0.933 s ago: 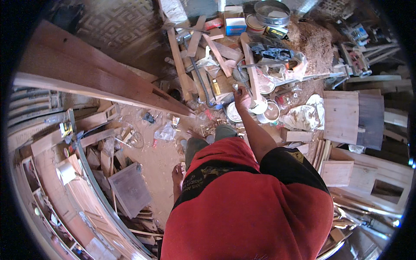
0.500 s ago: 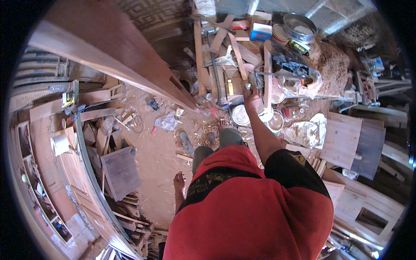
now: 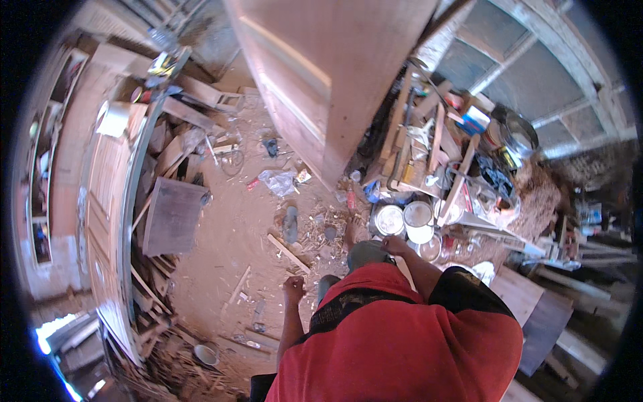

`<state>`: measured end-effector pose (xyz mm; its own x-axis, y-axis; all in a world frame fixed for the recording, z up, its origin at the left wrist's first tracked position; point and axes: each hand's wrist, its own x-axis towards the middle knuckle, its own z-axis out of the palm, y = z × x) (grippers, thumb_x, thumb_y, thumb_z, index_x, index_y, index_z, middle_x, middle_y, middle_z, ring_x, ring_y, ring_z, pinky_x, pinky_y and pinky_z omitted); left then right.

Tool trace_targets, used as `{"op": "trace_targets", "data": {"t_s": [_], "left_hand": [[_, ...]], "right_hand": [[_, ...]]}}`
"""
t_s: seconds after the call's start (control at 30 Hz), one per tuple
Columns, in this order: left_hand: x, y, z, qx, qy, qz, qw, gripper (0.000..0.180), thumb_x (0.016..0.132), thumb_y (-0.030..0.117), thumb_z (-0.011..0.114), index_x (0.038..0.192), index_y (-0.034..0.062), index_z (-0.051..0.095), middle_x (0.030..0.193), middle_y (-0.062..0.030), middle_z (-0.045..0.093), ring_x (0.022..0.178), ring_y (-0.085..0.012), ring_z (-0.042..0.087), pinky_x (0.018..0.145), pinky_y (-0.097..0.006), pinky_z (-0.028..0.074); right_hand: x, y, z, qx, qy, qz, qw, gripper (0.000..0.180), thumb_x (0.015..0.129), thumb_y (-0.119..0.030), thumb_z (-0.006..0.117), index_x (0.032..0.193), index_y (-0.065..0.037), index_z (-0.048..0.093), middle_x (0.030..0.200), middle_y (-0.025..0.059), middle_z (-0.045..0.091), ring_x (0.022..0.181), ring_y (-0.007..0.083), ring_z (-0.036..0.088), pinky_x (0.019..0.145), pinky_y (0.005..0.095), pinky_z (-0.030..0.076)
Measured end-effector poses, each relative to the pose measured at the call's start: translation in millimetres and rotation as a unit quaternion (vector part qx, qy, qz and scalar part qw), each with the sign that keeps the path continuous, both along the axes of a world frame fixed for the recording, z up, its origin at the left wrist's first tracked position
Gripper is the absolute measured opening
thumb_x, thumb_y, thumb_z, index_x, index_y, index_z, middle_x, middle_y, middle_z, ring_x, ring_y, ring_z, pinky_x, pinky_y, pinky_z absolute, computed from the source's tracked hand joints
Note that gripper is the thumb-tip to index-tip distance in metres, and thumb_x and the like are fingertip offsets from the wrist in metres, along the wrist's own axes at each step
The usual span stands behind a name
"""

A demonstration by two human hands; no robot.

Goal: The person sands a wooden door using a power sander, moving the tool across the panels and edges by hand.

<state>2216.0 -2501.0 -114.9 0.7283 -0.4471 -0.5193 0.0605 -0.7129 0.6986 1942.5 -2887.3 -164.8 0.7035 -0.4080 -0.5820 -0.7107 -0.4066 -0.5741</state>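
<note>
My left hand (image 3: 293, 288) hangs over the sandy floor to the left of my body, its fingers curled in. Whether anything lies inside them is hidden. My right hand (image 3: 395, 246) is beside my right knee, close to the pale round container lids (image 3: 390, 220). Its fingers are closed too, and what they hold, if anything, is too small to make out. Ahead of me a large wooden door panel (image 3: 301, 74) leans upright, its lower corner near the floor. A low workbench cluttered with wood strips (image 3: 437, 137) stands beyond my right hand.
Wood shavings (image 3: 321, 224), a clear plastic bag (image 3: 278, 181) and a wood strip (image 3: 289, 253) litter the floor. At the left, a dark board (image 3: 173, 218) leans by a long panelled door (image 3: 104, 221). A blue-and-white box (image 3: 474, 119) sits on the bench.
My right hand has drawn back from the bench to beside my knee. The left hand's fingers have curled in. The view has swung right, showing more of the leaning door panel.
</note>
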Motion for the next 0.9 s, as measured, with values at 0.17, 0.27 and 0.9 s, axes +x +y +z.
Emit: {"op": "trace_targets", "data": {"t_s": [0.17, 0.27, 0.9], "left_hand": [[-47.6, 54.7, 34.2, -0.018, -0.16, 0.069, 0.985, 0.034, 0.086, 0.036, 0.071, 0.09, 0.0025, 0.073, 0.068, -0.0135, 0.066, 0.067, -0.0205, 0.066, 0.06, -0.036, 0.05], [-81.9, 86.9, 56.5, 0.117, -0.067, 0.136, 0.981, 0.039, 0.086, 0.041, 0.07, 0.098, 0.0039, 0.072, 0.065, -0.0106, 0.063, 0.062, -0.0173, 0.061, 0.057, -0.035, 0.047], [-523.1, 323.1, -17.4, 0.001, 0.124, 0.492, 0.862, 0.036, 0.092, 0.031, 0.063, 0.116, 0.0041, 0.065, 0.08, -0.0081, 0.064, 0.067, -0.0164, 0.06, 0.056, -0.032, 0.046]], "right_hand": [[40.8, 26.4, 30.6, -0.028, -0.037, 0.075, 0.996, 0.044, 0.081, -0.045, 0.064, 0.085, -0.002, 0.07, 0.081, 0.0204, 0.069, 0.077, 0.0366, 0.069, 0.072, 0.0464, 0.054], [56.2, 33.2, 53.6, -0.075, -0.013, 0.077, 0.994, 0.047, 0.085, -0.045, 0.061, 0.084, 0.001, 0.068, 0.083, 0.0239, 0.068, 0.079, 0.0385, 0.069, 0.073, 0.0481, 0.053], [44.4, 239.8, 50.3, -0.078, -0.061, 0.523, 0.846, 0.025, 0.087, -0.027, 0.055, 0.098, -0.011, 0.071, 0.094, 0.0208, 0.069, 0.089, 0.0376, 0.068, 0.078, 0.0467, 0.053]]}}
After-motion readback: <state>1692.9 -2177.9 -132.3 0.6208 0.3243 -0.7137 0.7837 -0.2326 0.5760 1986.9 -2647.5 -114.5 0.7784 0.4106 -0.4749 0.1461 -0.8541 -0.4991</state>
